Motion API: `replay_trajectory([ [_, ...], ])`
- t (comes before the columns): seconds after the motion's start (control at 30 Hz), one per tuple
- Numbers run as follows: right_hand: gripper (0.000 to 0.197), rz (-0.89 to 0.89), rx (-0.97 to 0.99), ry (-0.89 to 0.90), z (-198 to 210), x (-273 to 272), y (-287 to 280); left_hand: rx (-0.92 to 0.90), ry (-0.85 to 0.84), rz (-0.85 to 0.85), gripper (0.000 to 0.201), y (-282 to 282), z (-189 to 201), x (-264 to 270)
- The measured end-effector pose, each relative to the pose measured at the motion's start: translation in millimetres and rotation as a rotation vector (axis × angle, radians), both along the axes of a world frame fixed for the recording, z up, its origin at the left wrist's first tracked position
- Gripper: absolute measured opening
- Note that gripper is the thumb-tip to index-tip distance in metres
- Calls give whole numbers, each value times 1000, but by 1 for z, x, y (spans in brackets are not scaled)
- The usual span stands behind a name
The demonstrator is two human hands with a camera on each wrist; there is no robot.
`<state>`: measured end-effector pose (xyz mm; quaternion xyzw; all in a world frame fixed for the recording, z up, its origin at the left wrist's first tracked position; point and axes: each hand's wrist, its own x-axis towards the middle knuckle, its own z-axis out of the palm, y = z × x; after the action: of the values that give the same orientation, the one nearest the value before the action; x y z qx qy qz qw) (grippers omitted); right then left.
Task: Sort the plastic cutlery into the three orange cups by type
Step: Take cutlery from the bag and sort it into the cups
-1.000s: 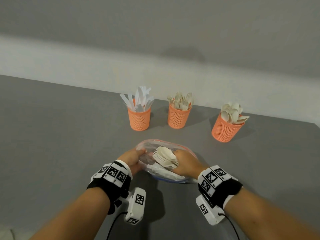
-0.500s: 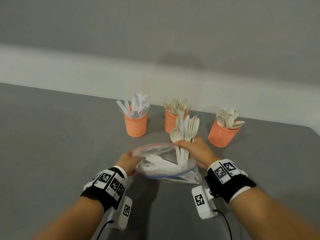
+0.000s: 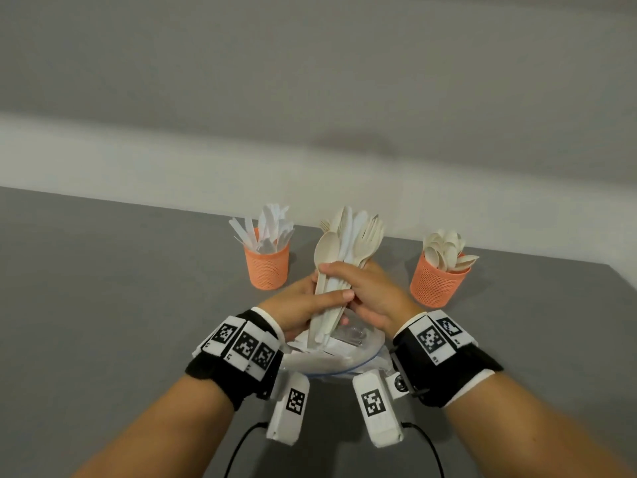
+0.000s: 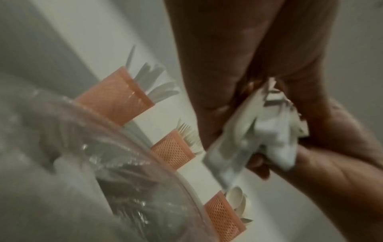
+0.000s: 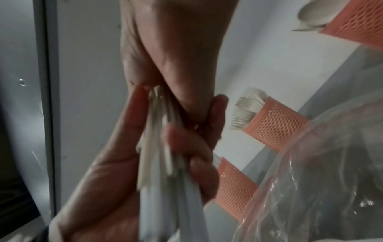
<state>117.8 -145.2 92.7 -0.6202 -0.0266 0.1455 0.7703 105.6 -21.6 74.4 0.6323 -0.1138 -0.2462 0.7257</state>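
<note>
Both hands hold one upright bundle of mixed cutlery (image 3: 348, 243) (spoon, forks, white knives) above a clear plastic bag (image 3: 344, 357). My left hand (image 3: 320, 298) wraps the handles from the left, thumb across the front. My right hand (image 3: 365, 288) grips them from the right. The left orange cup (image 3: 266, 267) holds white knives and the right orange cup (image 3: 436, 282) holds spoons. The bundle hides the middle cup in the head view. It shows with forks in the left wrist view (image 4: 172, 150) and the right wrist view (image 5: 275, 124).
More cutlery lies inside the bag on the grey table (image 3: 120, 305), right under my hands. A pale wall (image 3: 310, 167) runs behind the cups, close to the table's far edge. Cables hang from both wrist cameras.
My right hand has lifted the bundle out of the bag and stood it upright. My left hand has let go of the bag's rim and taken hold of the bundle's handles.
</note>
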Motion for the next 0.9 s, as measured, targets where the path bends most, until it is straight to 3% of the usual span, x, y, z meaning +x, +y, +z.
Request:
replay_trajectory([
  [0.07,7,76,-97,-2,4,-2,-4,-44,58,-81,21,-1,-3,-3],
  [0.13,8,172,-199,-21,6,-2,-11,-47,41,-125,37,1,-8,-2],
  [0.23,27,291,-270,-28,6,-2,-17,-57,33,-122,65,2,-11,2],
  [0.3,45,326,-292,5,7,1,-19,-154,78,-116,67,1,-13,3],
  [0.37,38,356,-256,30,7,2,-19,-192,109,-110,57,0,-10,1],
  [0.5,33,146,-409,-107,0,4,-17,-154,164,-14,16,4,-9,2],
  [0.57,46,-134,-541,-237,-6,6,-15,-161,184,94,13,6,-12,6],
  [0.63,33,-328,-584,-405,-4,3,-13,-181,194,201,20,7,-14,9],
  [0.73,8,-159,-665,-527,-1,-3,-1,-256,215,275,26,6,-10,11],
  [0.9,27,-57,-878,-605,-10,-4,13,-379,284,299,17,8,-8,16],
])
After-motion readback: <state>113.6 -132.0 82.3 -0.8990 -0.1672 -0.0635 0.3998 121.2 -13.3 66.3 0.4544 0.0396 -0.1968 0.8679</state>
